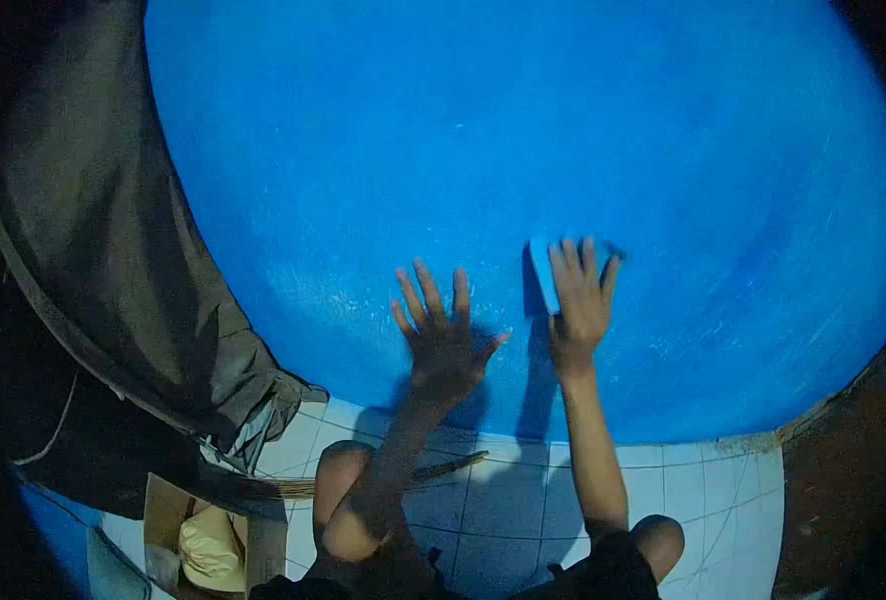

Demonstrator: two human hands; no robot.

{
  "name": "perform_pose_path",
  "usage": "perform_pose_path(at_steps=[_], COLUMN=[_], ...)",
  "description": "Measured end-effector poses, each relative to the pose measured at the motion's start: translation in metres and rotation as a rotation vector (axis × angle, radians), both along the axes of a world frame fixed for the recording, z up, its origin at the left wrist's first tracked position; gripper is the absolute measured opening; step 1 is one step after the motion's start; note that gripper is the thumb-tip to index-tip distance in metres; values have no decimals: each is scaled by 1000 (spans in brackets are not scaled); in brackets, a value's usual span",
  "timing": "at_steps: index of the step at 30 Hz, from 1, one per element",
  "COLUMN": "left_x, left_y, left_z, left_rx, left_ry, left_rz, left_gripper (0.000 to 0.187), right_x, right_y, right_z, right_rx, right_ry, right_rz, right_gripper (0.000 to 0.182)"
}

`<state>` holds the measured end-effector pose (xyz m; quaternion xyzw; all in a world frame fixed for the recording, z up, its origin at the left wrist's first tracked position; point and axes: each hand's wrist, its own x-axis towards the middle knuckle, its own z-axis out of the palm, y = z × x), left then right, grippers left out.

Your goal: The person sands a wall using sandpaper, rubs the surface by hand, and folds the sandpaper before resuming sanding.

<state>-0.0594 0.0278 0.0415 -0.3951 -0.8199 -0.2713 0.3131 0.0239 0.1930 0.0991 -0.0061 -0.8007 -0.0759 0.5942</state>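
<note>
My left hand (439, 335) lies spread against a blue wall (463, 170), palm to the surface and fingers pointing up. To its right, my right hand (581, 295) presses a light blue flat pad (543, 268) to the wall. The pad's left edge shows beside my fingers, and the rest is hidden under the hand; its exact kind I cannot tell. Pale scuffs mark the paint around both hands. A dark shadow falls on the wall left of the pad and below it.
White floor tiles (503, 505) meet the wall's foot below my hands. A bundle of thin sticks (293, 488) lies near my left knee. At the lower left stands a cardboard box (163, 530) with a yellowish bag (213, 550) inside. Dark cloth (113, 200) hangs at the left.
</note>
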Motion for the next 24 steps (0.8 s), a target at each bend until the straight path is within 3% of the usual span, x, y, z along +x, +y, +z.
perform_pose_path(at_steps=[2, 5, 9, 11, 17, 20, 24], left_x=[3, -2, 0, 3, 7, 12, 19], left_y=[-4, -2, 1, 3, 4, 1, -5], left_z=[7, 0, 1, 6, 8, 8, 17], left_rx=[-136, -108, -118, -229, -184, -69, -62], left_ry=[-135, -90, -133, -146, -161, -146, -198], left_rz=[41, 33, 39, 122, 114, 42, 21], left_gripper=[99, 101, 100, 111, 109, 100, 102], right_x=[-4, -11, 12, 24, 14, 14, 21], right_y=[0, 6, 18, 24, -13, -28, -28], right_z=[54, 82, 37, -5, -60, -89, -133], right_rx=[48, 76, 78, 21, -239, -316, -314], right_ry=[74, 159, -9, -80, 102, 60, -31], right_rz=[-25, 78, 25, 17, -6, -14, -66], right_gripper=[45, 48, 56, 57, 58, 54, 53])
